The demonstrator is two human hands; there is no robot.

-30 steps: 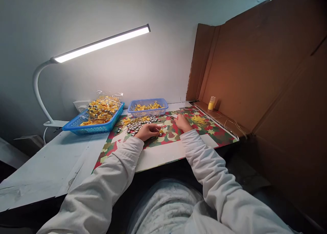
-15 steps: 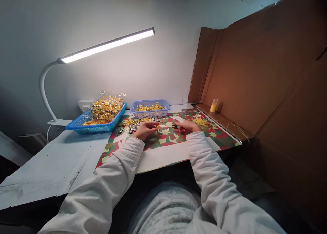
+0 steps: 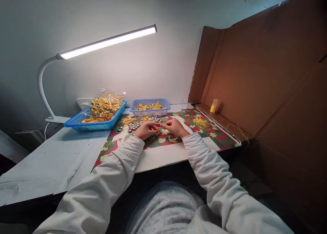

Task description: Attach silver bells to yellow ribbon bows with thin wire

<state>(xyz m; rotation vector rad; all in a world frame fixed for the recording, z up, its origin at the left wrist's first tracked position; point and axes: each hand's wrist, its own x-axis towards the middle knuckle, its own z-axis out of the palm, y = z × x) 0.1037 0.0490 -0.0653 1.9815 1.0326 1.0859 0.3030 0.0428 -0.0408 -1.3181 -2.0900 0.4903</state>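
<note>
Both hands met at the mat's (image 3: 163, 149) centre: left hand (image 3: 145, 130) and right hand (image 3: 175, 127) pinched a tiny piece, too small to identify. Probably light, slippery; fingertip grip suits. Beads (image 3: 139, 122) lay at 11 o'clock.

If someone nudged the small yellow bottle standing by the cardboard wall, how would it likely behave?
The yellow bottle stands upright and looks taller than wide, so a push near its top would probably tip it. It looks like small plastic, so likely light. Its rounded body might roll along the cardboard wall once down.
</note>
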